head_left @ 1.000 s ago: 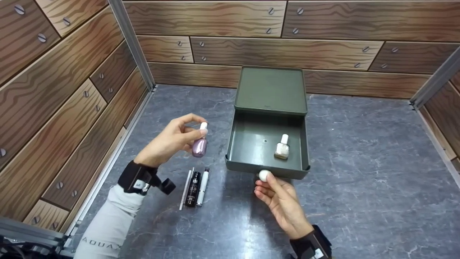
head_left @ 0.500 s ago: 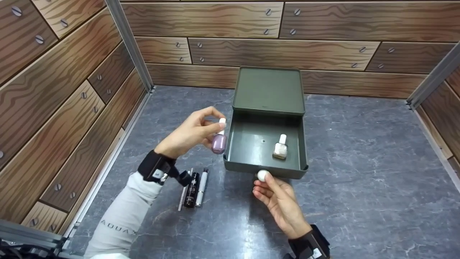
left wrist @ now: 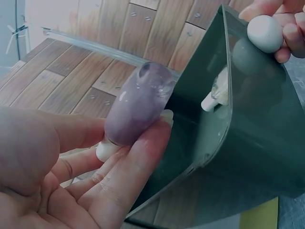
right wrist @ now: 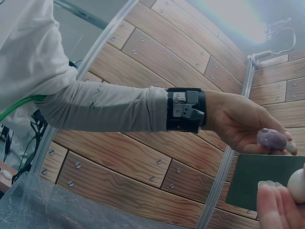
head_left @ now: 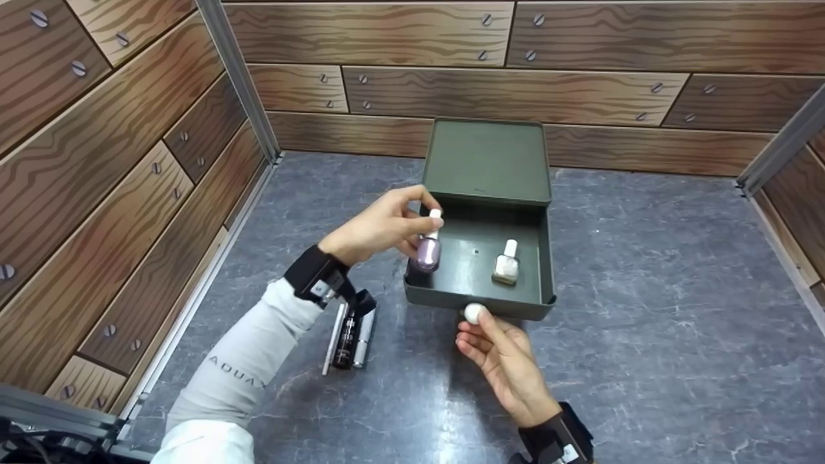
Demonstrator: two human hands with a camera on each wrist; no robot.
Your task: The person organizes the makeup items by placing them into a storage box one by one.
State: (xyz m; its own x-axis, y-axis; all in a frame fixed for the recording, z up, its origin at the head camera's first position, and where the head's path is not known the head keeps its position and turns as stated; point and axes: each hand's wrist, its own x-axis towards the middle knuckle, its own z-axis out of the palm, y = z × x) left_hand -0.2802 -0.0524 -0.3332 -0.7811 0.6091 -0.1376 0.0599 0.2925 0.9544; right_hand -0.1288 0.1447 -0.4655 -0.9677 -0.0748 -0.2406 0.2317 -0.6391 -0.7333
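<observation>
A purple nail polish bottle [head_left: 428, 252] with a white cap is pinched between the thumb and fingers of my left hand [head_left: 387, 225], over the left side of a dark green drawer [head_left: 451, 293]. In the left wrist view the purple bottle [left wrist: 140, 102] hides part of the drawer's wall. My right hand [head_left: 506, 364] pinches the round white knob [head_left: 474, 314] on the drawer's front. Inside the drawer, toward its right, lies a second nail polish bottle [head_left: 506, 268], pale with a white cap.
The drawer projects from a green box [head_left: 486, 158] near the back wooden-patterned wall. On the grey marbled surface at left lie a thin white stick [head_left: 334, 338], a black tube [head_left: 346, 345] and a silver-white tube [head_left: 363, 341], partly under the left wrist camera.
My left hand has carried the purple nail polish bottle rightward, from beside the drawer to over its left side. My right hand keeps its hold on the knob.
</observation>
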